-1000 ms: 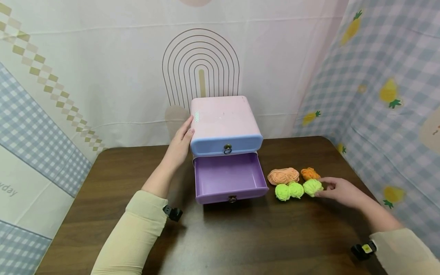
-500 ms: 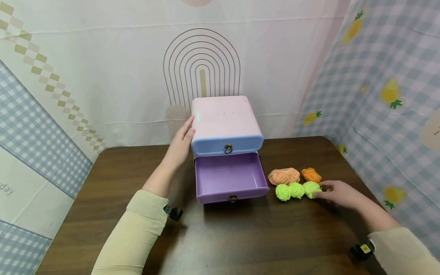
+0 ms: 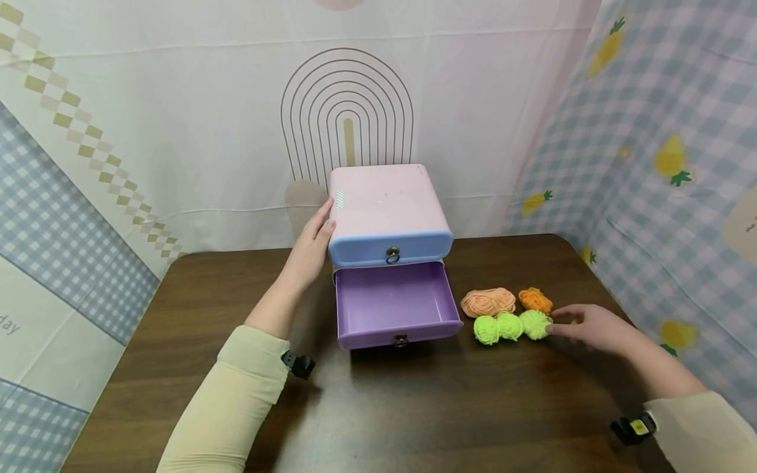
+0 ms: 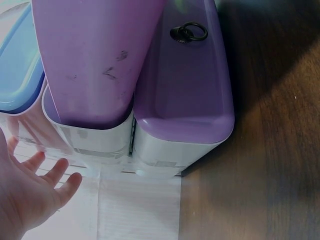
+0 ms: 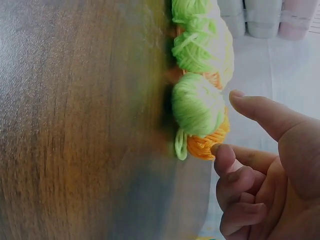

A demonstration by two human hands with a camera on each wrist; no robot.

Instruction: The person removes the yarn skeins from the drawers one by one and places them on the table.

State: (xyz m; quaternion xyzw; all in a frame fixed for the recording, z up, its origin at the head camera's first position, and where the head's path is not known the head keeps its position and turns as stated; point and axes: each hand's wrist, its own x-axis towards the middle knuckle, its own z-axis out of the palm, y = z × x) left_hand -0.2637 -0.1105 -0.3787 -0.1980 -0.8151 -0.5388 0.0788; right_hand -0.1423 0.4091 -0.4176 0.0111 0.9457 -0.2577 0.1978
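While "day" [image 3: 8, 324] can be read on the cloth [image 3: 47, 348] well left of the left hand [image 3: 309, 253], that hand is laid, fingers extended, against the drawer unit [image 3: 384, 197]. Between both hands, the purple drawer [image 3: 393, 299] is drawn out to the near side. Beside the slack right hand [image 3: 597, 330], thumb and fingertips parted, the lime yarn row [image 3: 510, 326] is laid, long axis sideways, one end pointed at it.

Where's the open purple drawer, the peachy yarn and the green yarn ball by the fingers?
Open purple drawer [image 3: 391, 303]: head view, on its inside floor.
Peachy yarn [image 3: 488, 302]: head view, middle of the bundle.
Green yarn ball [image 3: 534, 324]: head view, middle of its round side.
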